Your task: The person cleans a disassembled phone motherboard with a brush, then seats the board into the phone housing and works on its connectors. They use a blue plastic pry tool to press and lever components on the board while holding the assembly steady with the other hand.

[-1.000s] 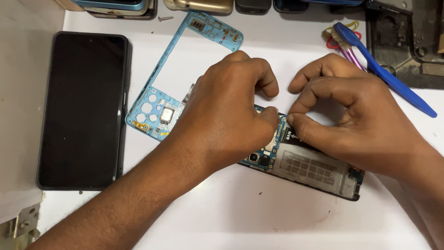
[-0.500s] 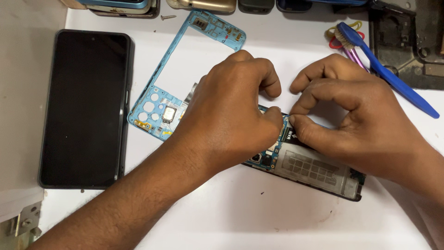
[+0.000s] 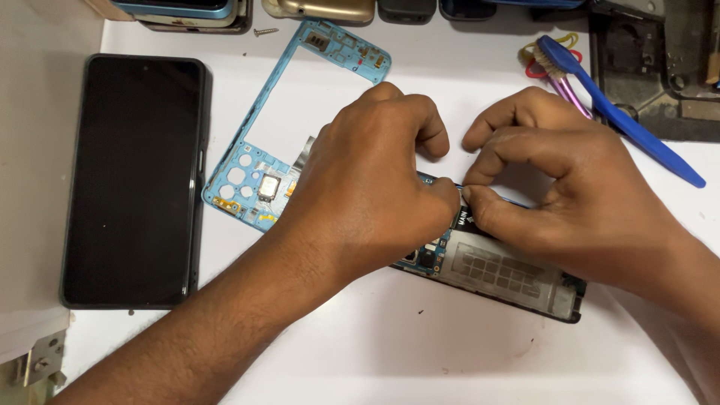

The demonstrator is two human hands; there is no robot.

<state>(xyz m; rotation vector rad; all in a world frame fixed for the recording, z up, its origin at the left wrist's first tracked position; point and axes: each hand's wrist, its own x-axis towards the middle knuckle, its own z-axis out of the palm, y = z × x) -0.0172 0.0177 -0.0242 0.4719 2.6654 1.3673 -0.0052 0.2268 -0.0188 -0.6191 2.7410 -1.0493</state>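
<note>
Blue circuit board and grey metal shielding show inside the opened phone (image 3: 510, 274), which lies on the white desk (image 3: 420, 352) at about five o'clock from the middle of the view. Both hands meet over its upper end. The left hand (image 3: 367, 199) curls down from ten o'clock, its fingertips pinched shut on something small at the board's edge; what exactly it pinches is hidden. The right hand (image 3: 570, 195) comes in from three o'clock, thumb and forefinger pressed together against the same spot, touching the left fingertips.

A light blue mid-frame (image 3: 292, 127) lies just beside the left hand at eleven o'clock, a black phone (image 3: 135, 180) well apart at nine o'clock, a blue toothbrush (image 3: 622, 120) at two o'clock.

Judging from this, the work goes best with small, even pressure: brace the phone flat, lift straight rather than twisting, and keep nails off the neighbouring components.
</note>
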